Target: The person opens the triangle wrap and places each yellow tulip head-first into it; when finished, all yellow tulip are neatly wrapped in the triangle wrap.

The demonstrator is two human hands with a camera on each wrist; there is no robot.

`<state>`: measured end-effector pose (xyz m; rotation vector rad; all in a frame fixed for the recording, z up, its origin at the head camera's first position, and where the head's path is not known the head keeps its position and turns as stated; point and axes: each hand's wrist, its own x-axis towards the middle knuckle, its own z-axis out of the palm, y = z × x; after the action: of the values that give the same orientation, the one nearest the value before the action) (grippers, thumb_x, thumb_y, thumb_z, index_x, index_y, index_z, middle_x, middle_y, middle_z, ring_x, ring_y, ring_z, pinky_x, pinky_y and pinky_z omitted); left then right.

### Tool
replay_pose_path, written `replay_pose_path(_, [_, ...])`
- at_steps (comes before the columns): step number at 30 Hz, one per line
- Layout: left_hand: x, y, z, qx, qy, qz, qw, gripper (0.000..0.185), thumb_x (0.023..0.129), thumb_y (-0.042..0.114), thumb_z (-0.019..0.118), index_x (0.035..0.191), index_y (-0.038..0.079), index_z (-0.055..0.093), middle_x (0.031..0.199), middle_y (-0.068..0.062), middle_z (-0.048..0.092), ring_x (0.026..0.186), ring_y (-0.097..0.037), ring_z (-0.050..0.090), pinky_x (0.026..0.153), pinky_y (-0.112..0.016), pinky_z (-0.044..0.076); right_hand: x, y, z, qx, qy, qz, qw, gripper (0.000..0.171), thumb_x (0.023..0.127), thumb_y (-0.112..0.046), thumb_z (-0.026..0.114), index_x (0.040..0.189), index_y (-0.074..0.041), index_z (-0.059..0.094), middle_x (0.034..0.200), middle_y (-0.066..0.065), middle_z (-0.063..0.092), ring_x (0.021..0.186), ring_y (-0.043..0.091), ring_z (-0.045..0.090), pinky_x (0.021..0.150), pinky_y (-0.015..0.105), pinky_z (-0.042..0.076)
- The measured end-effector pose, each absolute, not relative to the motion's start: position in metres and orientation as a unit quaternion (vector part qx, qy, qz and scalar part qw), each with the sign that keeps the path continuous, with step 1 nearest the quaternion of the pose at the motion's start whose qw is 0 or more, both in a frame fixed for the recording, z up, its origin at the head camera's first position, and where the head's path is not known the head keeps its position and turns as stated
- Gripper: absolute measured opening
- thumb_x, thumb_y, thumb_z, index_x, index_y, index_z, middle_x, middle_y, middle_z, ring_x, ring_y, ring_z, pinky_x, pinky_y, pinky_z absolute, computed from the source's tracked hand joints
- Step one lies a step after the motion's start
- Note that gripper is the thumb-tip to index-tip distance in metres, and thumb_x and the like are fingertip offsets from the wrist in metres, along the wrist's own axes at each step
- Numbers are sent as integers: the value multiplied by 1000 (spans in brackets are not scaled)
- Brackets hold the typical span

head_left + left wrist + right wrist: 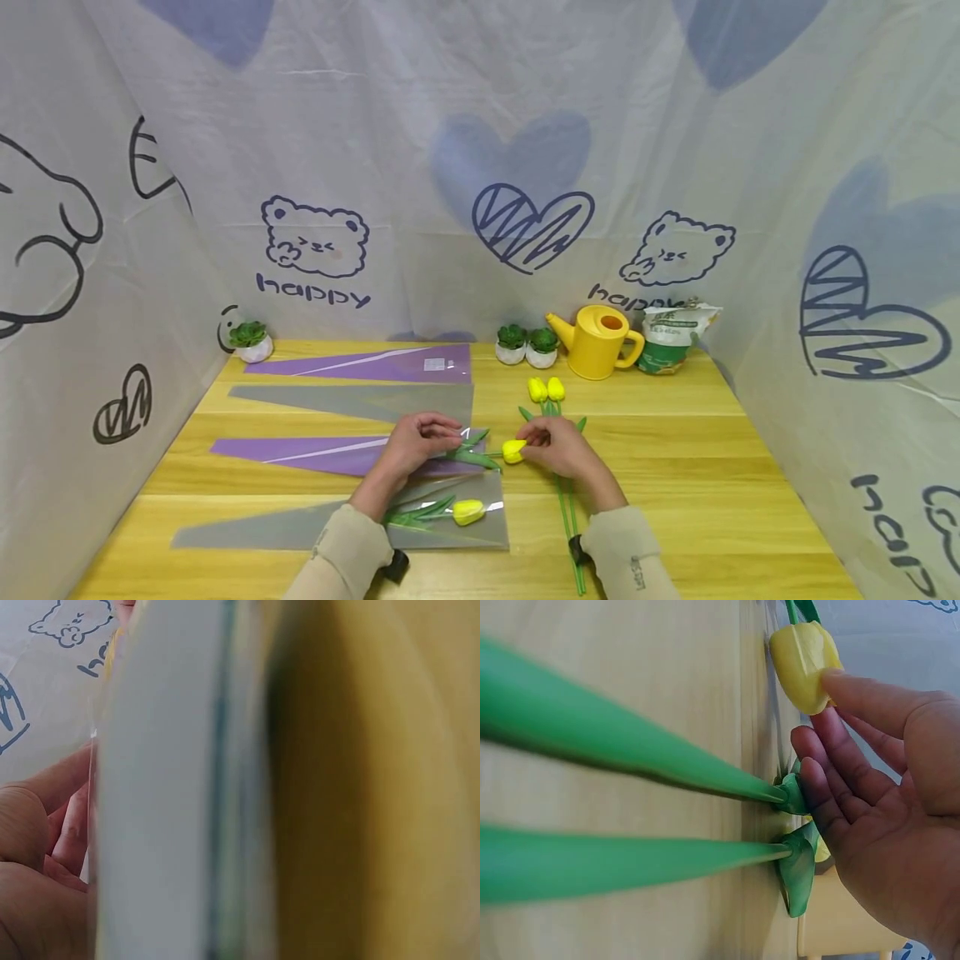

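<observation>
My right hand (pixel 558 448) pinches the yellow head of an artificial tulip (pixel 513 452) between thumb and fingers; the right wrist view shows the thumb on the petals (pixel 799 664). That tulip's green leaves (pixel 474 458) lie at the mouth of a purple-backed clear flower sleeve (pixel 330 451). My left hand (pixel 420 440) holds the sleeve near this mouth, fingertips at its edge in the left wrist view. Nearer me, a grey sleeve (pixel 285 527) contains another yellow tulip (pixel 468 512). Two more tulips (pixel 555 388) lie under my right hand, their long stems running toward me.
Farther back lie another grey sleeve (pixel 360 397) and a purple one (pixel 390 363). Along the back edge stand small potted succulents (pixel 542 348), a yellow watering can (pixel 592 354) and a green-and-white bag (pixel 663 354). One more succulent (pixel 255 346) sits at the back left corner.
</observation>
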<state>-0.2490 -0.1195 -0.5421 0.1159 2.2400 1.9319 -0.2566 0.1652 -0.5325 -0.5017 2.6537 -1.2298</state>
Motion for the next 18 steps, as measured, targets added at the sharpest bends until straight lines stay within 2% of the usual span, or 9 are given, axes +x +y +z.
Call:
replay_pose_path(11, [-248,-121,-541,41,756,648,85,28,88,7,82,113,-3,75,100,-14,79,80,-11,70,71,-23,56,-255,159,-530,-148,887,-426,95,6,95,-10,74,101,-11,74,92,1,70,82,13,62,74,29,52])
replay_pose_path(18, [-248,-121,-540,40,756,648,85,30,88,9,83,114,-3,75,101,-13,80,79,-11,69,70,-22,55,-255,156,-531,-118,854,-491,126,10,97,-11,72,106,-6,73,100,8,70,82,20,71,73,36,59])
